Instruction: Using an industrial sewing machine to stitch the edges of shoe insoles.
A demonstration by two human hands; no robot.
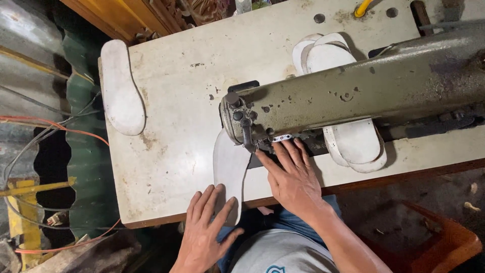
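Worn cream sewing table (166, 116), holes along its far edge. Olive industrial sewing machine (353, 86) lies across it, needle head (242, 119) at the machine's left end. Stack of white insoles (348, 136) sits partly under the machine arm. Single white insole (121, 86) lies well left of the machine, on the table's corner. Grey insole piece (230, 172) runs from under the needle head to the table's near edge. Right hand (290, 177) flat, fingers spread, just right of the needle, possibly pressing the piece, contact unclear. Left hand (207, 227) open, fingertips resting on the piece's near end, not gripping.
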